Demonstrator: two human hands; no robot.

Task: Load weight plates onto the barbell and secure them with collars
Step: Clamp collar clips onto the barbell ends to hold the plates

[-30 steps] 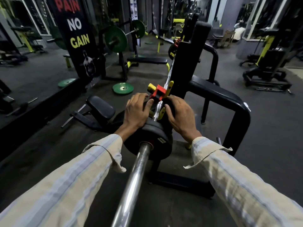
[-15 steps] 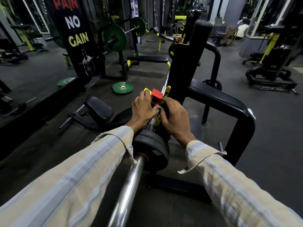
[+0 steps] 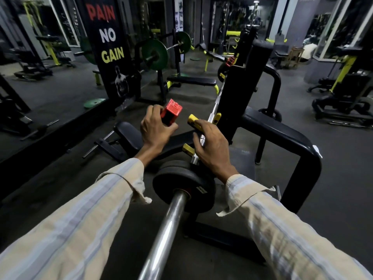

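Note:
The chrome barbell [image 3: 167, 229] runs from the bottom centre up into a black rack. Black weight plates [image 3: 181, 184] sit on its sleeve. My left hand [image 3: 155, 132] holds a red collar [image 3: 172, 111] up in the air, left of the bar and clear of it. My right hand [image 3: 212, 147] is closed over a yellow-handled clip [image 3: 193, 119] that sits on the bar just beyond the plates. One yellow handle sticks out above my fingers and another below them. The clip's body is hidden under my palm.
The black rack upright [image 3: 242, 87] and a curved black frame [image 3: 282, 136] stand to the right of the bar. A low black pad [image 3: 129, 134] lies to the left. A green plate [image 3: 94, 103] rests on the floor by a banner [image 3: 109, 47]. Another bench with green plates [image 3: 154, 54] stands behind.
Both hands were together at the red collar on the bar. My left hand has since carried the red collar off the bar, up and to the left. My right hand stays on the yellow-handled clip.

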